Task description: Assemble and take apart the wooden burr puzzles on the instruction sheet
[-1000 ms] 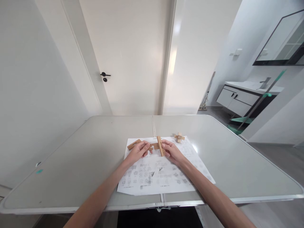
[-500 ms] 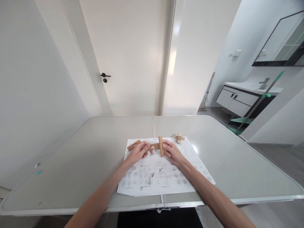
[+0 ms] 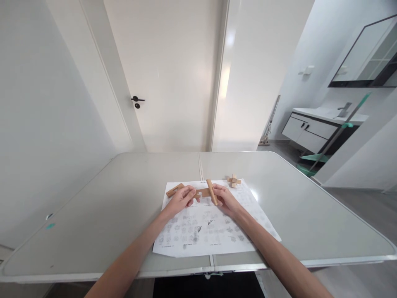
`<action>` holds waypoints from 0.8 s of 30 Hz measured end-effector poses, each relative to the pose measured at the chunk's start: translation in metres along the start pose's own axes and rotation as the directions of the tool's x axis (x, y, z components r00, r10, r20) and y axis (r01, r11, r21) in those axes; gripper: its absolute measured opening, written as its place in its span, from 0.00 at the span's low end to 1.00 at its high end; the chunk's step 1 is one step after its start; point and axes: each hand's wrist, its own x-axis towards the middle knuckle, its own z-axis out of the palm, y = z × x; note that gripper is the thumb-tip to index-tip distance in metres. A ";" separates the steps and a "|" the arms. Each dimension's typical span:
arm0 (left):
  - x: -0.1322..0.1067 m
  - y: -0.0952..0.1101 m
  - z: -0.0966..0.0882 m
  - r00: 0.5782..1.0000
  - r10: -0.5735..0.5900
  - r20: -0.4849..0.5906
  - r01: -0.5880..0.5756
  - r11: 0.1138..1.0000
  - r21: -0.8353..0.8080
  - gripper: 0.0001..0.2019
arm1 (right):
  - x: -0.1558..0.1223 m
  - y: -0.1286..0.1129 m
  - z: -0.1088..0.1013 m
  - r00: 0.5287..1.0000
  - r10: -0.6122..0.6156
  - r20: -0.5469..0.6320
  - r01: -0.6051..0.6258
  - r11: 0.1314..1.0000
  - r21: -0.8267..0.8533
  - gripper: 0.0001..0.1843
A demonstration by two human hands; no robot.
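Between my fingers is a notched wooden puzzle piece (image 3: 204,192), its left end pinched by my left hand (image 3: 183,197). My right hand (image 3: 226,198) grips a slotted wooden piece (image 3: 211,192), which stands tilted across the right end of the notched one. The two pieces meet there, but whether they interlock I cannot tell. Another slotted wooden piece (image 3: 174,190) lies on the paper just behind my left hand. Beyond my right hand sits a small assembled wooden cross-shaped puzzle (image 3: 233,181).
A printed sheet of paper (image 3: 198,236) with rows of small diagrams lies under my hands. The folding table (image 3: 102,215) has a seam down its middle. A white door (image 3: 167,74) stands behind it, and a washbasin cabinet (image 3: 310,128) is at the right.
The slotted piece in my right hand has tilted, its lower end swinging to the right. My left hand has hardly moved.
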 end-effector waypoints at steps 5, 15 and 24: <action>0.001 0.002 0.001 1.000 0.008 -0.002 -0.008 1.000 0.003 0.21 | 0.000 -0.002 -0.001 0.999 -0.028 -0.026 0.028 1.000 0.001 0.18; 0.001 0.007 0.002 1.000 0.012 -0.014 -0.012 1.000 0.012 0.21 | 0.000 -0.001 -0.003 0.998 -0.046 -0.037 0.045 0.999 -0.015 0.19; 0.002 0.005 0.000 0.999 0.024 -0.035 -0.021 0.996 0.089 0.23 | -0.001 -0.004 -0.002 1.000 -0.019 -0.022 0.018 1.000 -0.018 0.16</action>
